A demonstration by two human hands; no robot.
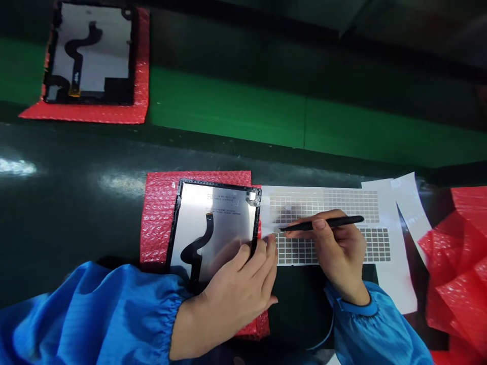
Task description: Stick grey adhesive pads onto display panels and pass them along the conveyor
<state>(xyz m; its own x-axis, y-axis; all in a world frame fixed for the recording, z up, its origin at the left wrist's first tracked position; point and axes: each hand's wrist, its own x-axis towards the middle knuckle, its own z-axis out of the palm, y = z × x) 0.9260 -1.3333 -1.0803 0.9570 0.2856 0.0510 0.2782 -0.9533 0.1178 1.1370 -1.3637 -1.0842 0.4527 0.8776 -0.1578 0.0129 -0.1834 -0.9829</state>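
Observation:
A display panel (224,223) with a silvery back, black frame and curved black ribbon cable (206,238) lies on red bubble wrap (158,218). My left hand (239,279) stretches over the panel's right edge, fingers extended, their tips near a white sheet of small grey rectangular stickers (294,248). Over that sheet, my right hand (340,253) grips black tweezers (338,222), closed around them like a pen. The tweezers' tip points left, at the sheet near my left fingertips. Whether the tip holds a sticker is too small to tell.
Another display panel (102,56) lies on red bubble wrap at the far left, on a green surface (228,106). White paper (395,284) lies under and right of the sticker sheet. Crumpled red bubble wrap (460,274) is heaped at the right.

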